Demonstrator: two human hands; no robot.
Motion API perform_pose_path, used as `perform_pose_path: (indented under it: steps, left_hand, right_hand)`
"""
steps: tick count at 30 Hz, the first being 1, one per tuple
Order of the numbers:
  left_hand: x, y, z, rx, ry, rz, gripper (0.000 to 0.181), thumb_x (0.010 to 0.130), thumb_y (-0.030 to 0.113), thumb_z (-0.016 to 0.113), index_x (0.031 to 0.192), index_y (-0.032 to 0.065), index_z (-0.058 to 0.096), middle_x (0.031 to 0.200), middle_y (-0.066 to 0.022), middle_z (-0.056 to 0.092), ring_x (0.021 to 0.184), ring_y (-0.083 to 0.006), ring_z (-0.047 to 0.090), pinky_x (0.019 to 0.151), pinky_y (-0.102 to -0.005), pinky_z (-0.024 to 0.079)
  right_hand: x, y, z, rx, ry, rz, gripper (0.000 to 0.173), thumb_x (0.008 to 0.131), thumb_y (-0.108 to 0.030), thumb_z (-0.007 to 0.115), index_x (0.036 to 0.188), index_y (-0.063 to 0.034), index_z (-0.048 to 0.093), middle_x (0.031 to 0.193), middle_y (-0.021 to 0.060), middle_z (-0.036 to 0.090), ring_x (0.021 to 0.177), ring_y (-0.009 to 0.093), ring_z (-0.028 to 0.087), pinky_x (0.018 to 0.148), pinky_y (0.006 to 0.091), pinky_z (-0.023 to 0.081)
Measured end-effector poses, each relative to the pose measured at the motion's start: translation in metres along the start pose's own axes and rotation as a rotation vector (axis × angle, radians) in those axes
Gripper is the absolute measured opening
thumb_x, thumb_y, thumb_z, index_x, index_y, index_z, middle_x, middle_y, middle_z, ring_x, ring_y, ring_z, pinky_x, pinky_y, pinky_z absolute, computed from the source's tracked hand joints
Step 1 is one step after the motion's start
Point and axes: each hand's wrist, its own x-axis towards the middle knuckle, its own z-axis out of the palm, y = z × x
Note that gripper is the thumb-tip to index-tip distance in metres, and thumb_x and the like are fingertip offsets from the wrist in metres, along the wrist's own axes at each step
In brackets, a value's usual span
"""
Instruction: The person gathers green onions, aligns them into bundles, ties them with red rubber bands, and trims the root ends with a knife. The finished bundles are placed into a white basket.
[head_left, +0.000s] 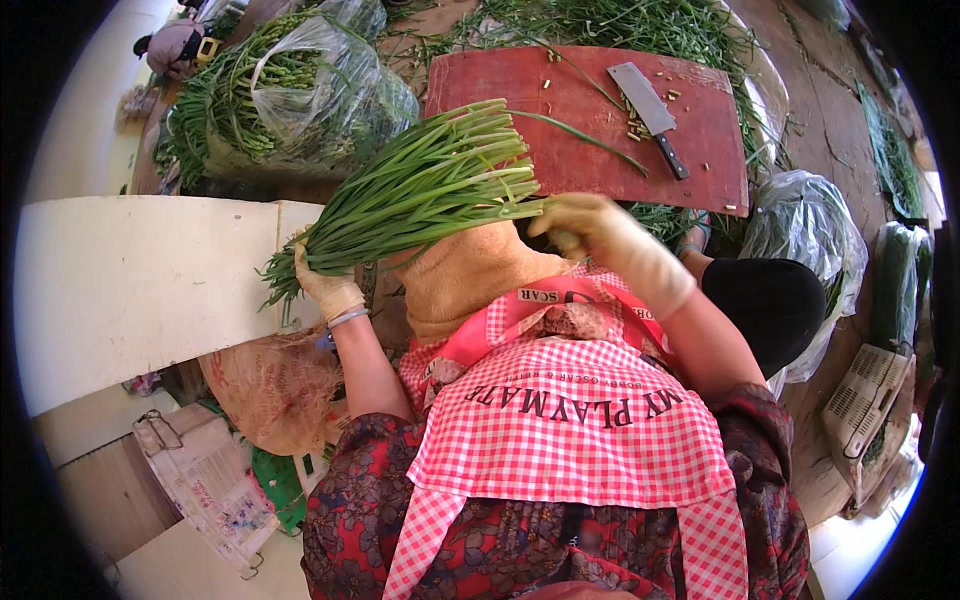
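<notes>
My left hand (321, 281), in a pale glove, is closed around the leafy end of a large bundle of long green vegetable stalks (427, 176). The bundle lies slantwise over my lap, its cut pale ends pointing right. My right hand (592, 229), gloved too and slightly blurred, is at the lowest of those ends with its fingers bent; whether it grips a stalk I cannot tell. Beyond the bundle, a cleaver (646, 105) with a black handle rests on a red board (570, 150) among short cut stem pieces (637, 129). One long stalk reaches from the bundle across the board.
A plastic bag of green stalks (300, 105) stands at the upper left, beside a white tabletop (150, 277). Loose greens (637, 22) lie behind the board. Another filled bag (810, 240) and a plastic basket (866, 397) are at the right. A person (172, 49) is at the far upper left.
</notes>
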Motion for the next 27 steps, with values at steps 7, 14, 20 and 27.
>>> perform_pose_path:
  steps: [7, 14, 20, 27]
  left_hand:
    - [-0.019, -0.002, 0.013, 0.093, 0.148, 0.139, 0.026, 0.092, 0.029, 0.053, 0.107, 0.0109, 0.065, 0.111, -0.0094, 0.067, 0.098, -0.0292, 0.066, 0.081, -0.0511, 0.057]
    - [-0.031, -0.017, 0.064, 0.124, 0.193, 0.167, 0.014, 0.095, 0.021, 0.054, 0.100, 0.0128, 0.065, 0.110, -0.0045, 0.066, 0.102, -0.0225, 0.064, 0.089, -0.0460, 0.055]
    - [-0.037, -0.011, 0.061, -0.036, -0.031, 0.245, 0.018, 0.093, 0.016, 0.057, 0.108, 0.0108, 0.066, 0.107, -0.0090, 0.065, 0.103, -0.0264, 0.060, 0.096, -0.0464, 0.049]
    - [-0.039, -0.006, 0.052, -0.095, -0.274, 0.234, 0.018, 0.093, 0.014, 0.056, 0.108, 0.0101, 0.065, 0.106, -0.0100, 0.065, 0.104, -0.0278, 0.059, 0.099, -0.0464, 0.047]
  right_hand:
    - [-0.051, -0.038, -0.033, -1.294, 0.528, -0.170, 0.040, 0.087, -0.032, 0.069, 0.122, -0.0143, 0.065, 0.096, 0.0128, 0.070, 0.077, 0.025, 0.067, 0.071, 0.0346, 0.053]
    - [0.053, -0.048, -0.026, -1.025, 0.499, -0.357, 0.032, 0.090, -0.032, 0.064, 0.114, -0.0110, 0.067, 0.094, 0.0157, 0.071, 0.081, 0.028, 0.068, 0.072, 0.0384, 0.053]
    - [0.003, -0.013, -0.076, -1.152, 0.485, 0.141, 0.027, 0.089, -0.032, 0.062, 0.088, -0.0058, 0.069, 0.082, 0.0154, 0.070, 0.083, 0.033, 0.068, 0.071, 0.0459, 0.053]
    - [-0.032, -0.022, -0.016, -0.707, 0.602, -0.179, 0.034, 0.090, -0.037, 0.063, 0.109, -0.0094, 0.071, 0.090, 0.0117, 0.073, 0.079, 0.034, 0.070, 0.069, 0.0453, 0.055]
